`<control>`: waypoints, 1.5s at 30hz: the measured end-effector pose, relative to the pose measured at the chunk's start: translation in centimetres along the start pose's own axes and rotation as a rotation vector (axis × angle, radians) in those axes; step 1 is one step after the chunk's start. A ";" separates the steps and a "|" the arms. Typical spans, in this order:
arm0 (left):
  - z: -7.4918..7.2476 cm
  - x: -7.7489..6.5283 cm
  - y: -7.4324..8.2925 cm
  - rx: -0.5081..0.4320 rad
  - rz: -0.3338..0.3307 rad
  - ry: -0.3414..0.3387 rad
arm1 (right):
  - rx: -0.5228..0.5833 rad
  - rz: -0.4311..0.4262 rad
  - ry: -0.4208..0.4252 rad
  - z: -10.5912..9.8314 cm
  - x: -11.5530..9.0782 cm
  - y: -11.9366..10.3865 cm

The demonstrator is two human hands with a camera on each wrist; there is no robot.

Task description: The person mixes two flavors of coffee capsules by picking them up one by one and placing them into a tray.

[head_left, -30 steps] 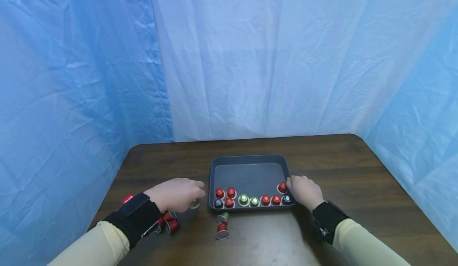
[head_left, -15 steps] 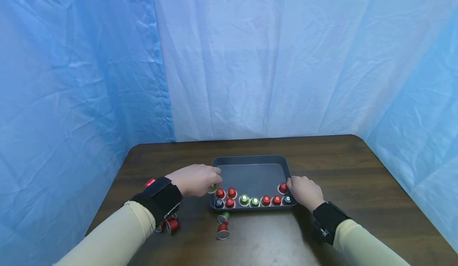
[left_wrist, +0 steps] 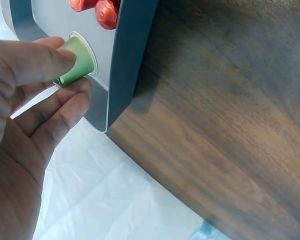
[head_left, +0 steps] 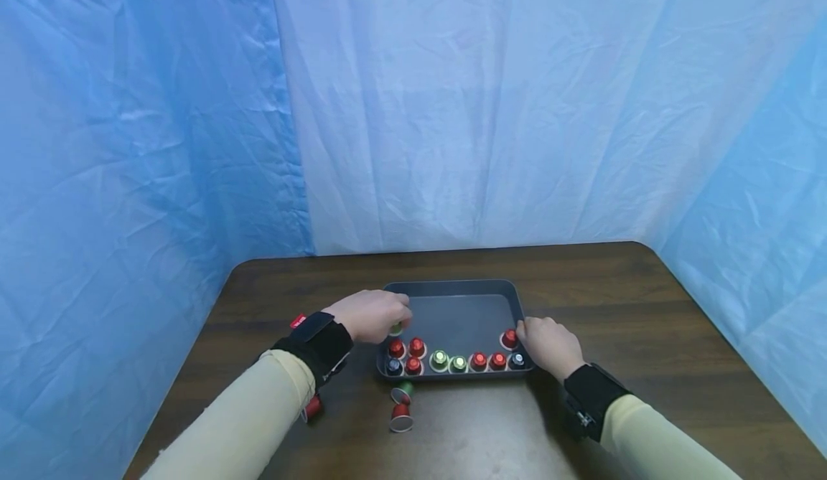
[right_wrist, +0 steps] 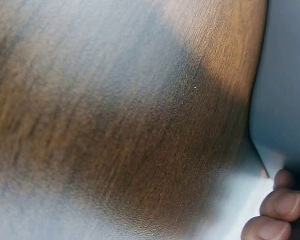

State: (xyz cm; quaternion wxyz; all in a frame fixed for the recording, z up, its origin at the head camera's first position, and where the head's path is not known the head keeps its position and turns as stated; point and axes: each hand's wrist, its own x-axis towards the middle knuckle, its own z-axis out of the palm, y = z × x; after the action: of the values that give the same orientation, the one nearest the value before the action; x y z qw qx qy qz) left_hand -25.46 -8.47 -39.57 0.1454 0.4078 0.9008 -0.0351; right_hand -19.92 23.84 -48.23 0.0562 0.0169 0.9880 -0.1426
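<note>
Green tapered capsule (left_wrist: 84,59) shifted inward over smooth tray (head_left: 461,315) — left hand (head_left: 371,315) pinching.

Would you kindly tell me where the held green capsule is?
In the head view, the left hand pinches the green capsule over the tray, at left, just beyond its leftmost red capsule.

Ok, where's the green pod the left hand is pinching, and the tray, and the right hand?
Green pod (left_wrist: 84,62): left wrist view, on its side wall.
Tray (head_left: 461,316): head view, on its bare floor.
Right hand (head_left: 551,344): head view, on its back.
</note>
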 end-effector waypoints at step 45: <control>3.1 1.3 -0.3 0.132 0.004 0.015 | -0.007 0.015 -0.019 0.2 0.2 0.1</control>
State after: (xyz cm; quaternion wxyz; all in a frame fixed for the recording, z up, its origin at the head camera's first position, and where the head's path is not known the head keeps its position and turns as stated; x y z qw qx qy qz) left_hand -25.74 -8.31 -42.91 0.1114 0.4187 0.8967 -0.0910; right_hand -20.13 23.91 -48.44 0.0666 0.0228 0.9878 -0.1390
